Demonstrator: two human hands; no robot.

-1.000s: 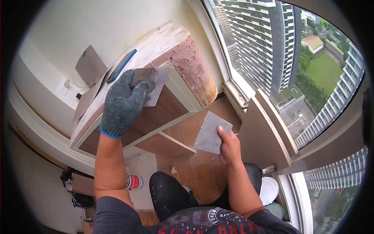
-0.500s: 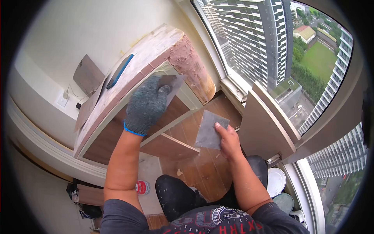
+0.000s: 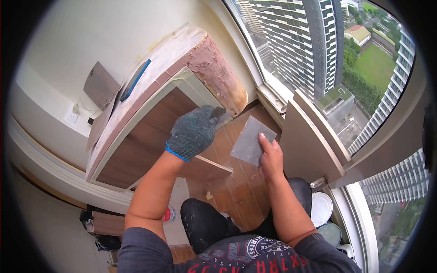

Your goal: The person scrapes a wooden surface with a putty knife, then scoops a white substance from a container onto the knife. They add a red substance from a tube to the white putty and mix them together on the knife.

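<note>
At the front of the putty-smeared brown wooden cabinet [image 3: 145,136], a grey-gloved left hand [image 3: 193,132] grips a small metal scraper [image 3: 223,117]; beside the cabinet, the bare right hand [image 3: 271,160] pinches a square grey metal plate [image 3: 249,142].

Grey sq. plate [image 3: 249,141] tilted in rt hand [image 3: 271,159]; small blade [image 3: 224,117] in lt hand [image 3: 193,132].

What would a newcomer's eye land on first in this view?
Probably the gloved left hand in the middle, closed on a putty blade at the open front of the cabinet, beside the bare right hand pinching a flat grey plate. Above them, reddish filler smears the cabinet's rounded end, and the window at the right looks down on tower blocks.
</note>
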